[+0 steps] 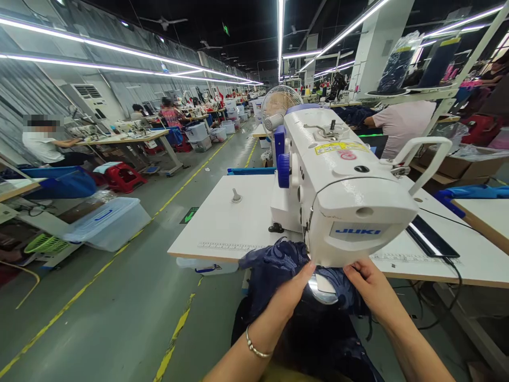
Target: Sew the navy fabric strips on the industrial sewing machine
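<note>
A white JUKI sewing machine (350, 212) stands in front of me, its head over a dark navy lace fabric (274, 265). The fabric drapes around the machine's free arm, whose metal end plate (324, 289) shows between my hands. On the left side, my left hand (292, 289) lies along the fabric, its thumb up by the needle area; its other fingers are hidden. My right hand (368, 281) pinches the fabric between thumb and fingers at the right of the arm. The machine head covers the needle and presser foot.
A white tabletop (214, 212) with a printed ruler extends both sides of the machine. On it lie a black tablet-like device (433, 239) with a cable and a small grey post (236, 196). Thread cones (400, 63) stand upper right. Beyond are a fan (280, 103), plastic bins (109, 223) and co-workers.
</note>
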Tool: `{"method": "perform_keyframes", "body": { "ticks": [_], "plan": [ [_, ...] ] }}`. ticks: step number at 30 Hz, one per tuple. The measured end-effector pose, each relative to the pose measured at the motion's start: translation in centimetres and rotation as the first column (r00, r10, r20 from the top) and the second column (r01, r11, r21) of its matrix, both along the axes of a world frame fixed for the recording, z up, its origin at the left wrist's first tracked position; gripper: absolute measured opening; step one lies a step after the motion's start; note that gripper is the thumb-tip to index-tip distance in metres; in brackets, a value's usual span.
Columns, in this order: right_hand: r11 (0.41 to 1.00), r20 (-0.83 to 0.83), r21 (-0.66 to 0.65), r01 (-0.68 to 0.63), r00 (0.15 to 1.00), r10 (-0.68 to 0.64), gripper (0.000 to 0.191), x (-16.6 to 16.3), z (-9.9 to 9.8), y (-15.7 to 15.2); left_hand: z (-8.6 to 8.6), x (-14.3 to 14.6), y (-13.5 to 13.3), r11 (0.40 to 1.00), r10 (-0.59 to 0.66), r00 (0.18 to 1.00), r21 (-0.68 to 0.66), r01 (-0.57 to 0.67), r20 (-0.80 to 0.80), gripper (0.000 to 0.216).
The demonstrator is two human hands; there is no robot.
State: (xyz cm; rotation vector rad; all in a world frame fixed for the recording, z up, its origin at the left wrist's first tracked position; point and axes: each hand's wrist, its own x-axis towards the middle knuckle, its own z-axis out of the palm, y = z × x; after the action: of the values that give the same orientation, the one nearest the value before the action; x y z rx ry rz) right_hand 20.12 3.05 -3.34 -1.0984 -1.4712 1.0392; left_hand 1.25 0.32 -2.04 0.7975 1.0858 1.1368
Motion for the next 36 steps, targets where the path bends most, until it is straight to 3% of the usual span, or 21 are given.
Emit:
{"method": "perform_keyframes", "body": {
  "ticks": [4,7,13,23,36],
  "plan": [
    [0.995,-0.025,-0.023,-0.093,0.995,0.093,0.024,0.1,-0.1,-0.1,0.4,-0.1,-0.2,0.992,-0.105,0.988,0.089,0.095,0.112,0.043],
    [0.989,-0.068,-0.056,-0.138,0.989,0.134,0.025,0.0,0.1,-0.3,0.3,-0.1,-0.2,0.997,-0.062,0.995,0.052,0.059,0.074,0.038],
    [0.996,-0.098,-0.037,-0.080,0.992,0.076,0.014,-0.4,-0.2,-0.4,-0.5,0.2,0.1,0.997,0.064,0.998,0.039,-0.064,0.019,0.040],
    [0.997,-0.063,0.012,-0.082,0.995,0.082,0.011,-0.3,-0.5,0.0,1.0,0.5,-0.2,0.990,0.107,0.994,-0.086,-0.108,-0.011,0.033],
    [0.999,-0.010,-0.014,-0.044,0.999,0.044,0.015,-0.2,-0.2,-0.1,2.3,0.6,-0.7,0.994,0.090,0.995,-0.058,-0.092,-0.033,0.033]
  ]
}}
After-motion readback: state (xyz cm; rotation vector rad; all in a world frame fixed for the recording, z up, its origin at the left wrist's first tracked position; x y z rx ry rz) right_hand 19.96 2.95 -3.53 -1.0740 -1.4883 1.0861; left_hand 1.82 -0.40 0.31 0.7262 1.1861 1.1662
